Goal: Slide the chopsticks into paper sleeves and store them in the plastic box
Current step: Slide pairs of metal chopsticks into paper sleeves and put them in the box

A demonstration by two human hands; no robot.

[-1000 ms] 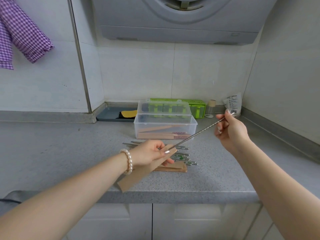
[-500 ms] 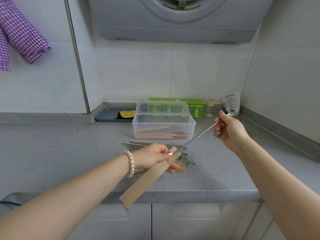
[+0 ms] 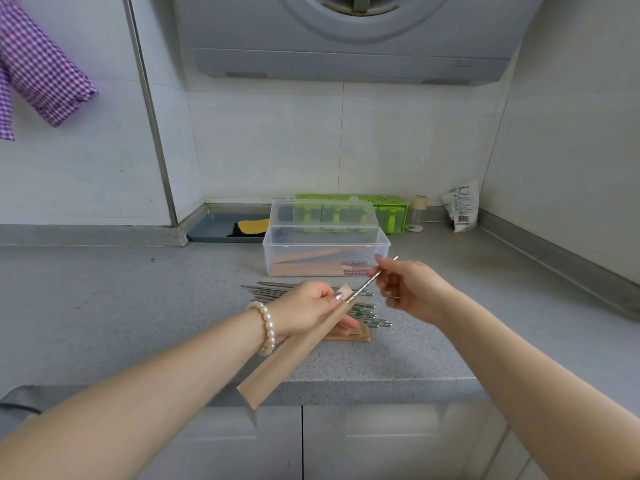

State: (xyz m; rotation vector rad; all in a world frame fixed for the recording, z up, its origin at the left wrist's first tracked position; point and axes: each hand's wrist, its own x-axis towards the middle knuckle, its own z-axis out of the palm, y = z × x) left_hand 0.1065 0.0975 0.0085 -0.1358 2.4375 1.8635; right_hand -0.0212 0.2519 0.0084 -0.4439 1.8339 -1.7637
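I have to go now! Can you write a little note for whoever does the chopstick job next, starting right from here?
Left hand holds a brown paper sleeve by its open top.
Right hand pinches a metal chopstick whose tip is in the sleeve mouth, most of it out of sight.
Done: a few filled sleeves lie in the open plastic box.
Left: push this chopstick fully in, put the sleeve in the box, then do the loose chopsticks on the counter, using the spare sleeves under them.
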